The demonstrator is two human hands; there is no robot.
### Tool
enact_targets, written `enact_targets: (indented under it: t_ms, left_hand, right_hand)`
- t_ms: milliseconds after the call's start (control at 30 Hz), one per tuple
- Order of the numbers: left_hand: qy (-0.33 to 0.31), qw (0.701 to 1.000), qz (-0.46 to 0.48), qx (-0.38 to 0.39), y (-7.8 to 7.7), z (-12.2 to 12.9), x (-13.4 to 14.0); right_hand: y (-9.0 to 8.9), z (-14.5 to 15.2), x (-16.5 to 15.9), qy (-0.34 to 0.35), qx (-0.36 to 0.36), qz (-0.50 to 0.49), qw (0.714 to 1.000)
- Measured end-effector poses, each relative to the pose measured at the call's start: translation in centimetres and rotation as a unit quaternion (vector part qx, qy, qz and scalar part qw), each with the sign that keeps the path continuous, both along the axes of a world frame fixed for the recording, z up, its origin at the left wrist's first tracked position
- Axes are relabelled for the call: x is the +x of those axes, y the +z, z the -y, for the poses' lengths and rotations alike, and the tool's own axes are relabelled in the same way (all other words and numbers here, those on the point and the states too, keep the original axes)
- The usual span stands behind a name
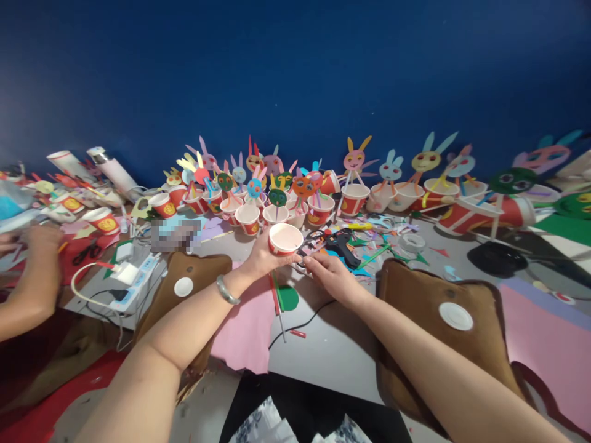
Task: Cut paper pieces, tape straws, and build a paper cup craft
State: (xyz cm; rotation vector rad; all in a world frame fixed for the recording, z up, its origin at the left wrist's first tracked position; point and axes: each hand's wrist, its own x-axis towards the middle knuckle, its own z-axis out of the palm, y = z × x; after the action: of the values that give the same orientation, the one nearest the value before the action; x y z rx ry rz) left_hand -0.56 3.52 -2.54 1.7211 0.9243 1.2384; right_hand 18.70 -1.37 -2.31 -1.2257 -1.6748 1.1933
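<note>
A paper cup (279,248), white inside and red outside, is gripped in my left hand (264,255), its mouth tipped toward me. Close to the cup's right side, my right hand (329,275) has its thumb and fingers pinched together; what lies between them, if anything, is too small to make out. Black scissors (314,236) show just beyond my right fingertips. A black glue gun (342,247) lies behind that hand among paper scraps. Below my hands are a green paper circle (289,299) and pink paper (244,335).
Cups with paper rabbit heads, such as a pink rabbit (354,161), line the blue wall (295,74). Brown cushions (427,332) flank my arms. A power strip (138,280) with cables sits left. Another person's arm (34,289) reaches in at far left.
</note>
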Motion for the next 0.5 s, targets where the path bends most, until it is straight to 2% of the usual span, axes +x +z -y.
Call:
enact_targets:
  t_ms: [67, 100, 133, 200, 267, 300, 333, 433, 467, 500]
  left_hand:
    - [0.012, 1.000, 0.001, 0.006, -0.41, -0.12, 0.05]
    - [0.012, 1.000, 0.008, 0.005, -0.52, -0.12, 0.06]
    - [0.007, 1.000, 0.013, -0.002, -0.55, -0.08, 0.08]
    - [-0.010, 1.000, 0.022, -0.018, -0.43, 0.07, 0.09]
    - [-0.017, 0.999, 0.022, -0.025, -0.30, 0.20, 0.12]
    - [-0.015, 0.999, 0.021, -0.023, -0.31, 0.22, 0.15]
    - [-0.009, 1.000, 0.022, -0.019, -0.38, 0.20, 0.20]
    - [0.015, 0.999, 0.031, -0.019, -0.65, 0.11, 0.37]
    - [0.016, 0.999, 0.035, -0.024, -0.67, 0.10, 0.40]
    - [0.011, 0.999, 0.040, -0.029, -0.64, 0.12, 0.42]
  right_hand:
    - [-0.19, -0.03, 0.03, -0.055, 0.080, 0.056, 0.994]
    - [-0.22, 0.01, -0.01, -0.067, 0.093, 0.063, 0.991]
    - [-0.20, 0.08, -0.06, -0.063, 0.079, 0.049, 0.994]
    - [-0.04, 0.19, -0.18, -0.016, -0.011, -0.020, 1.000]
    - [0.13, 0.19, -0.22, 0.036, -0.104, -0.077, 0.991]
    - [0.17, 0.13, -0.19, 0.043, -0.117, -0.081, 0.989]
    - [0.17, 0.06, -0.14, 0.032, -0.100, -0.066, 0.992]
    - [0.11, -0.04, 0.01, -0.041, 0.032, 0.015, 0.999]
    - [0.11, 0.01, 0.00, -0.050, 0.047, 0.019, 0.997]
    - [0.13, 0.09, -0.03, -0.042, 0.030, 0.002, 0.999]
